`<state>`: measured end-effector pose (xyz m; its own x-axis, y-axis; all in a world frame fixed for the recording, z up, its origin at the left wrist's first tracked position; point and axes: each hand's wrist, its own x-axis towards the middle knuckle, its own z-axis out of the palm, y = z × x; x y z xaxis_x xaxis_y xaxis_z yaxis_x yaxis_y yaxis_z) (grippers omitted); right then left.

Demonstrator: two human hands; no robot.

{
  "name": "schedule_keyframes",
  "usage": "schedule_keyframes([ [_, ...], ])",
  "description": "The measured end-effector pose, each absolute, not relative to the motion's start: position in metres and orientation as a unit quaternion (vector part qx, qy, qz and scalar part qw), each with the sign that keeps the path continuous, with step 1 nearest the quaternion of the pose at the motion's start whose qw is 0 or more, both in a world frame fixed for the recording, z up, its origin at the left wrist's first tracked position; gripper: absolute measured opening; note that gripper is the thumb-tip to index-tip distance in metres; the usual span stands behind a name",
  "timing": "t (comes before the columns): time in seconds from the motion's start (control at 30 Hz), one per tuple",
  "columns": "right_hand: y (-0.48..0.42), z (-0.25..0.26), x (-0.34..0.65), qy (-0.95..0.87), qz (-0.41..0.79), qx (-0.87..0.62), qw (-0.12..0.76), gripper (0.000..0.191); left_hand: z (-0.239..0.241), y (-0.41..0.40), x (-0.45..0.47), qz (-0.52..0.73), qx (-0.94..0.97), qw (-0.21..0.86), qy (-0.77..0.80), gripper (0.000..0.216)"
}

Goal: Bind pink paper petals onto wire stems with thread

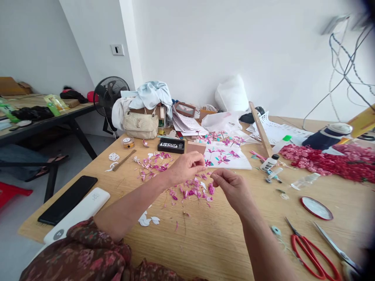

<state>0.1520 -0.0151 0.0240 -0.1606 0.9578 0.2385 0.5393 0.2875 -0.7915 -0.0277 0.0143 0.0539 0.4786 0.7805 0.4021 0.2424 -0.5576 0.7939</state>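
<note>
My left hand [187, 167] is closed in a pinch over the middle of the table. Just to its right, my right hand [233, 189] also pinches, thumb against finger. The fingertips are a short gap apart, and whatever lies between them is too small to make out. Below and around both hands are scattered magenta petals [191, 191], some dried or curled. Behind them, several pink-purple flowers with teal leaves [223, 159] lie on a white sheet [244, 162]. White petal-shaped pieces [145, 219] lie nearer to me, left of centre.
At the right lie red-handled scissors [310, 251], metal scissors [336, 248], a round red-rimmed dish [316, 208] and a bottle [269, 162]. A black phone [68, 199] and white power bank [80, 212] are at the left edge. A beige handbag [141, 125] stands behind.
</note>
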Motion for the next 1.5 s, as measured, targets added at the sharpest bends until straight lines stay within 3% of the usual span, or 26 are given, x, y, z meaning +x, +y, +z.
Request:
schedule_keyframes([
  [0.2, -0.015, 0.028, 0.151, -0.733, 0.265, -0.52, 0.348, 0.026, 0.051, 0.016, -0.03, 0.343, 0.8, 0.379, 0.314, 0.012],
  [0.33, -0.015, 0.03, 0.15, -0.75, 0.262, -0.51, 0.329, 0.025, 0.051, 0.017, -0.032, 0.35, 0.799, 0.367, 0.324, 0.031],
  [0.43, -0.014, 0.031, 0.148, -0.756, 0.252, -0.514, 0.319, 0.025, 0.053, 0.019, -0.033, 0.296, 0.837, 0.345, 0.305, 0.014],
  [0.6, -0.013, 0.033, 0.147, -0.76, 0.242, -0.514, 0.314, 0.026, 0.055, 0.023, -0.036, 0.306, 0.815, 0.366, 0.329, 0.009],
  [0.77, -0.015, 0.033, 0.143, -0.761, 0.216, -0.517, 0.327, 0.025, 0.051, 0.023, -0.038, 0.33, 0.774, 0.42, 0.34, 0.012],
  [1.17, -0.021, 0.021, 0.138, -0.774, 0.117, -0.519, 0.342, 0.022, 0.048, 0.02, -0.056, 0.316, 0.82, 0.333, 0.342, 0.009],
  [1.3, -0.021, 0.011, 0.148, -0.76, 0.125, -0.528, 0.357, 0.021, 0.047, 0.023, -0.079, 0.208, 0.85, 0.311, 0.37, 0.011],
  [1.4, -0.021, 0.0, 0.158, -0.752, 0.134, -0.537, 0.358, 0.021, 0.04, 0.024, -0.098, 0.074, 0.89, 0.238, 0.382, 0.013],
  [1.5, -0.021, -0.014, 0.167, -0.738, 0.133, -0.546, 0.373, 0.022, 0.029, 0.022, -0.114, 0.026, 0.889, 0.195, 0.413, 0.016],
])
